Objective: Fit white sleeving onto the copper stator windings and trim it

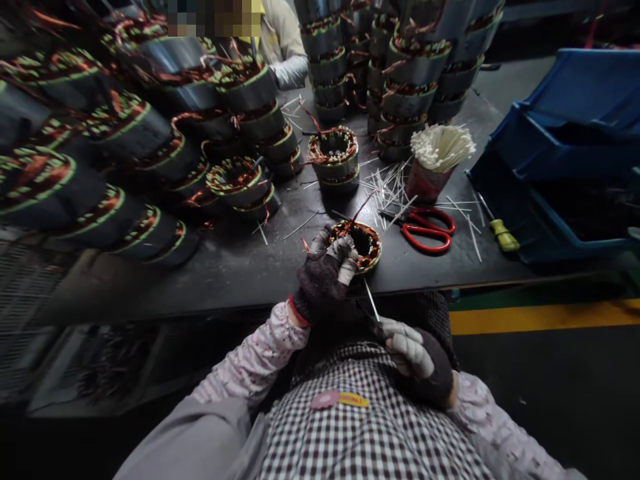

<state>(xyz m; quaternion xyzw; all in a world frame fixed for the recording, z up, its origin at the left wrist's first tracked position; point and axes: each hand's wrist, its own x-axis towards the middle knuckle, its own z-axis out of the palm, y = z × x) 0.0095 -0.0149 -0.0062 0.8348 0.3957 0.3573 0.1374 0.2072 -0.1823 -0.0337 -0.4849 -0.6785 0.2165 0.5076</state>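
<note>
At the front edge of the dark table, my left hand (pixel 327 270), in a dark glove with taped fingertips, grips the left side of a small motor stator (pixel 370 257). Copper windings and a greenish-yellow rim show on the stator. My right hand (pixel 413 353), gloved and taped the same way, is closed in front of my checked apron, below the table edge. From its fingers a thin white cable tie (pixel 371 300) slants up to the near underside of the stator. Where the tie meets the stator is hard to make out.
Another stator (pixel 334 160) stands behind, among tall stator stacks (pixel 415 73). Right of it are a cup of cable ties (pixel 431 180), loose white strips (pixel 387 193), red-handled scissors (pixel 427 230), a yellow-handled screwdriver (pixel 504 235) and blue bins (pixel 525 173). A co-worker's sleeve (pixel 290 70) shows behind.
</note>
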